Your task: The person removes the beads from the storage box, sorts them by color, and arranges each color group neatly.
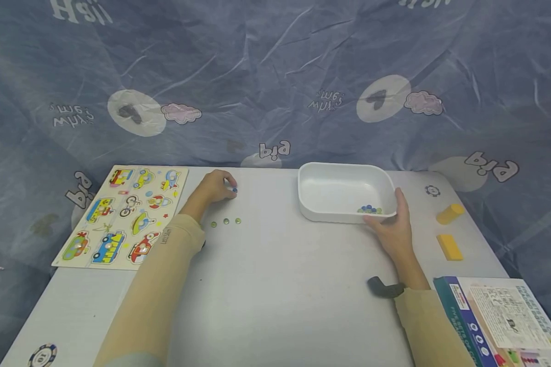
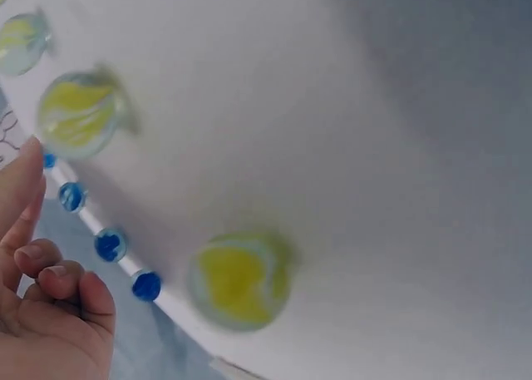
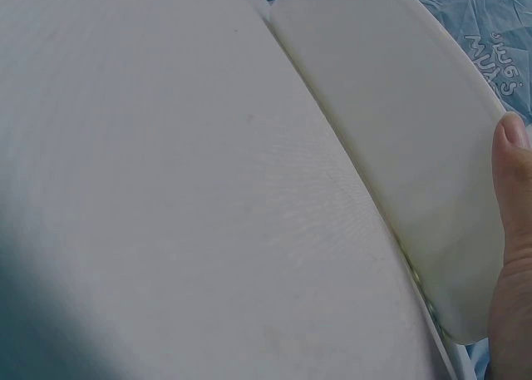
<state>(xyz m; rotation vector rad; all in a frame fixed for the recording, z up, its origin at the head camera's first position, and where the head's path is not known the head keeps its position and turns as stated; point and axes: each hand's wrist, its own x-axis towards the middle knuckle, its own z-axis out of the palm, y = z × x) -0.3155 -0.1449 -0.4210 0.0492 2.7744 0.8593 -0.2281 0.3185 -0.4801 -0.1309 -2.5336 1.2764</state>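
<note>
My left hand (image 1: 217,186) holds a blue marble (image 1: 234,190) between thumb and index fingertips at the table's far side; its other fingers curl in. In the left wrist view, several more blue marbles (image 2: 110,244) line up beside the left hand (image 2: 54,305). Nearer lies a row of clear marbles with yellow swirls (image 1: 226,221), partly out of sight behind the sleeve in the head view. My right hand (image 1: 396,233) grips the right front corner of a white plastic bin (image 1: 330,218), thumb against the outer wall. A small cluster of blue and yellow marbles (image 1: 369,209) sits inside.
A wooden picture puzzle board (image 1: 133,216) lies at the left. On the right are a yellow cylinder (image 1: 450,214), a yellow block (image 1: 450,247) and a printed box (image 1: 500,318). A blue patterned cloth (image 1: 275,81) hangs behind the white table (image 1: 280,295).
</note>
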